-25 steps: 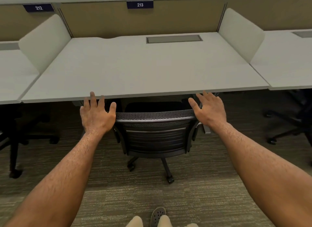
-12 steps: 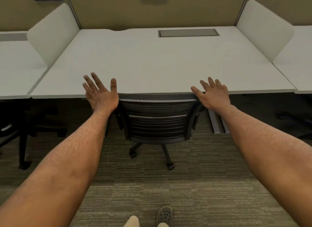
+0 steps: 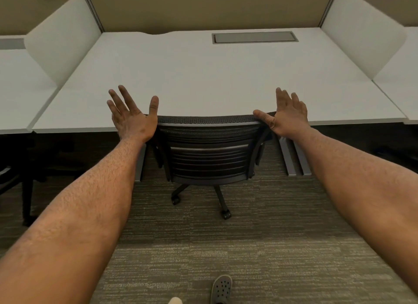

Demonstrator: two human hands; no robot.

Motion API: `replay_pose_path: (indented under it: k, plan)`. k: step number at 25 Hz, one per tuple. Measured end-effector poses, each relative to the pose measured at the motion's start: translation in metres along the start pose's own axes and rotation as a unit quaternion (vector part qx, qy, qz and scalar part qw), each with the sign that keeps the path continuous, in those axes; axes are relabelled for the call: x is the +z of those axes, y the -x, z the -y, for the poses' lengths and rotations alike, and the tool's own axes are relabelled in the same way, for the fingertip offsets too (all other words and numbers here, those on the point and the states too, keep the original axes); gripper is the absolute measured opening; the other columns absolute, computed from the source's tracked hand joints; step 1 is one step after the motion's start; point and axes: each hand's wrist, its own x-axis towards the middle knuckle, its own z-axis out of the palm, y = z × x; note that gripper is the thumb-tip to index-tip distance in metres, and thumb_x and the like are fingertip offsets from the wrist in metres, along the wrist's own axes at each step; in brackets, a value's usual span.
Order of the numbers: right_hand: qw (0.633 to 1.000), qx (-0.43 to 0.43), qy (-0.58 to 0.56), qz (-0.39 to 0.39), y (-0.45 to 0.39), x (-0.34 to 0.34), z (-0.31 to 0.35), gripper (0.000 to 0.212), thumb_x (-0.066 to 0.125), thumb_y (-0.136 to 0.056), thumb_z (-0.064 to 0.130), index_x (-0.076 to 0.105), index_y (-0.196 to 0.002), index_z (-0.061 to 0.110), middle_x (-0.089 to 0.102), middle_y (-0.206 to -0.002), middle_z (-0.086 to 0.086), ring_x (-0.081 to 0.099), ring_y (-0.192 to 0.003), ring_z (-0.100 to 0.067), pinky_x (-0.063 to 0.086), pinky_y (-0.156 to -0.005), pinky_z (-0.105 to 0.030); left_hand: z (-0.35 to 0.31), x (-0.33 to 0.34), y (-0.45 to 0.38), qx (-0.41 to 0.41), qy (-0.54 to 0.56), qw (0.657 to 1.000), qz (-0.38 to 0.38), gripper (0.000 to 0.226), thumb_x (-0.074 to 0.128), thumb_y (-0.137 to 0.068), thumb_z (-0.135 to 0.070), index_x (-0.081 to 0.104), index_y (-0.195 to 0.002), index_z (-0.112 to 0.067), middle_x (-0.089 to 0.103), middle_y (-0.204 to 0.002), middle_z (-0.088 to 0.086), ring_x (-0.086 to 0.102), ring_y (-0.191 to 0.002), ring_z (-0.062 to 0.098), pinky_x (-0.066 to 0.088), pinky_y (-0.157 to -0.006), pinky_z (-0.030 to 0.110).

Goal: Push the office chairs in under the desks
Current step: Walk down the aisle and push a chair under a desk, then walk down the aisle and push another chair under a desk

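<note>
A black mesh-backed office chair [image 3: 209, 154] stands in front of me, its seat hidden under the white desk [image 3: 194, 77] and its top rail level with the desk's front edge. My left hand [image 3: 133, 115] is at the chair back's left corner, fingers spread and lifted over the desk edge. At the right corner, my right hand [image 3: 285, 115] has its thumb on the top rail and its fingers raised and apart. Neither hand grips anything.
White side screens [image 3: 61, 41] [image 3: 359, 41] bound the desk left and right, with neighbouring desks beyond. A grey cable hatch [image 3: 254, 37] sits at the back. Another dark chair base [image 3: 24, 190] stands at the left. Desk legs [image 3: 294, 161] meet the carpet [image 3: 203, 247] at the right.
The chair has rolled forward until its back meets the desk edge. I have stepped closer, and both hands have opened, fingers lifting up off the chair back.
</note>
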Motion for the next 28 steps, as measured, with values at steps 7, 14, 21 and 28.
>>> replay_pose_path:
  k: [7,14,21,28]
  plan:
    - [1.0,-0.001,0.007,0.009,-0.009,0.003,-0.002,0.113,0.016,-0.074,0.093,-0.007,-0.159,0.024,-0.003,-0.168,-0.006,-0.009,-0.153,-0.027,-0.004,-0.121,-0.049,0.004,0.009,-0.014,0.005,-0.033,0.999,-0.031,0.091,0.011,-0.09,-0.08,-0.02,-0.155,-0.024,-0.026,-0.164,0.01,-0.019,-0.151,0.032,-0.003,-0.122,0.053]
    - [0.998,0.022,-0.035,-0.047,0.018,0.014,-0.005,0.106,0.017,-0.082,0.087,0.002,-0.159,0.015,0.006,-0.167,-0.009,0.001,-0.153,-0.028,0.0,-0.123,-0.048,-0.022,0.01,-0.005,0.071,-0.163,0.984,0.024,0.094,-0.006,-0.086,-0.079,-0.013,-0.158,-0.02,-0.018,-0.166,0.005,-0.014,-0.153,0.023,-0.006,-0.123,0.048]
    - [0.983,0.096,-0.064,-0.143,0.127,0.013,-0.101,0.094,0.031,-0.091,0.076,0.004,-0.159,0.018,0.011,-0.166,-0.009,0.007,-0.153,-0.026,-0.003,-0.122,-0.046,-0.172,0.077,0.059,0.365,-0.177,0.906,0.117,0.084,0.005,-0.094,-0.071,0.002,-0.16,-0.019,-0.005,-0.168,-0.002,-0.009,-0.154,0.016,-0.008,-0.123,0.041]
    - [0.962,0.232,-0.001,-0.144,0.284,-0.01,-0.251,0.102,0.011,-0.08,0.081,0.022,-0.157,0.016,0.019,-0.165,-0.009,0.012,-0.152,-0.024,0.005,-0.121,-0.044,-0.332,0.17,0.221,0.542,-0.12,0.812,0.18,0.084,0.011,-0.095,-0.071,0.009,-0.16,-0.017,0.0,-0.168,0.001,-0.007,-0.154,0.018,-0.005,-0.124,0.042]
